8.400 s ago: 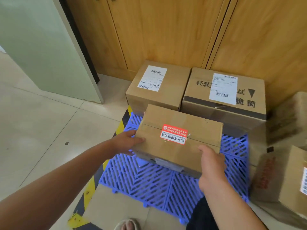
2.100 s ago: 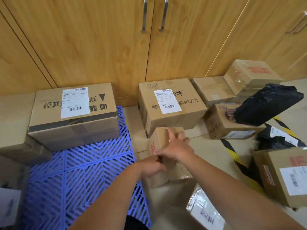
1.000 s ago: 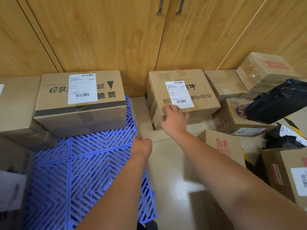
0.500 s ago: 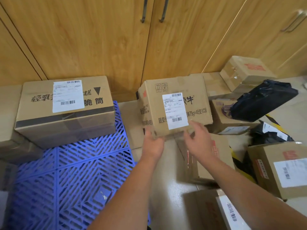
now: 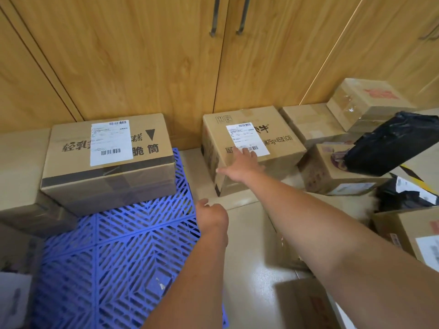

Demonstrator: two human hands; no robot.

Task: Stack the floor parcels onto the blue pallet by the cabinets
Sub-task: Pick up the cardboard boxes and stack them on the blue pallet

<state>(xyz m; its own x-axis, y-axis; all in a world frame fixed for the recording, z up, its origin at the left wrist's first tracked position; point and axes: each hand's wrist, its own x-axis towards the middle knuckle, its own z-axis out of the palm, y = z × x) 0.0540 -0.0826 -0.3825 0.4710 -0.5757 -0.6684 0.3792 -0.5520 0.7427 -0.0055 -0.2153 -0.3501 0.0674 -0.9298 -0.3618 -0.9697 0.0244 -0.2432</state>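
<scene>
Here my right hand (image 5: 242, 166) lies flat, fingers spread, on the front top edge of a cardboard carton (image 5: 251, 148) that sits on the floor (image 5: 256, 233) against the wooden cabinet doors (image 5: 142, 67), just right of the blue pallet (image 5: 114, 257). The hand presses on it without closing around anything. Its white shipping label (image 5: 247, 138) carries barcodes at top and bottom; the small print is too fine to read. Beside the label I can read "75g×45支(C8)" and a big "牛", with handling symbols in the far left corner. The carton's long side runs left to right along the cabinets, label facing up.

My left hand (image 5: 211, 217) hangs loosely curled and empty over the pallet's right edge, touching nothing.

On the pallet's far end stands one large carton (image 5: 107, 162), long axis also along the cabinets, printed "轻乳" and "脆筒" with a black downward triangle and its own white barcode label (image 5: 110, 142). A plainer box (image 5: 21, 176) sits to its left, and something more at the lower left is too blurred to name.

To the right, on the floor, I count at least five more cardboard parcels, one with a red print on top (image 5: 370, 100), plus two black plastic mailer bags (image 5: 392, 143).
</scene>
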